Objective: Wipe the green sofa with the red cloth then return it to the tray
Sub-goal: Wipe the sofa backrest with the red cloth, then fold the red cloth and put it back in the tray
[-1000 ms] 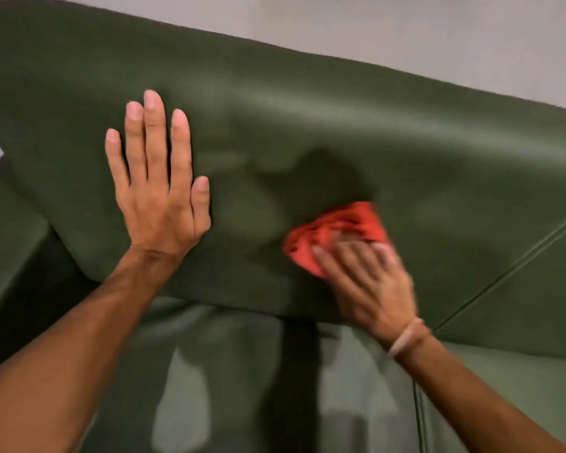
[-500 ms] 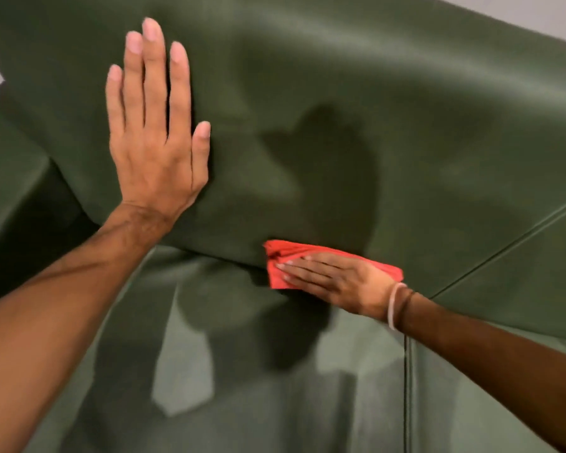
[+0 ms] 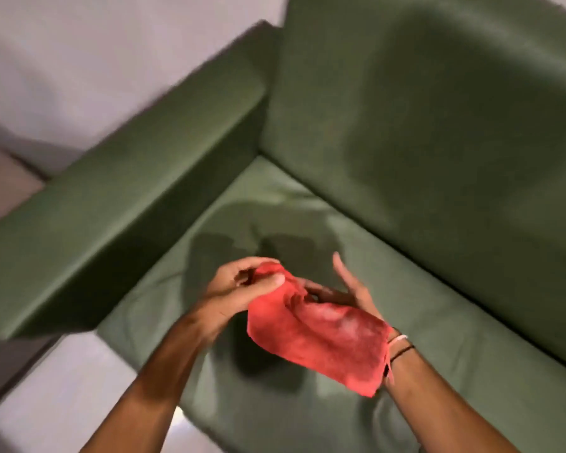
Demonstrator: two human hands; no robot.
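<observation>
The red cloth hangs in the air above the seat cushion of the green sofa. My left hand pinches its upper left corner between thumb and fingers. My right hand is under the cloth with the fingers spread and pointing up, the cloth draped over its palm and wrist. Neither hand touches the sofa. No tray is in view.
The sofa's left armrest runs diagonally from upper middle to lower left. A pale wall lies behind it and light floor shows at the lower left. The backrest fills the upper right.
My right hand has lifted the cloth off the backrest. My left hand has left the backrest and taken a corner of the cloth. The view has swung left and down to the seat.
</observation>
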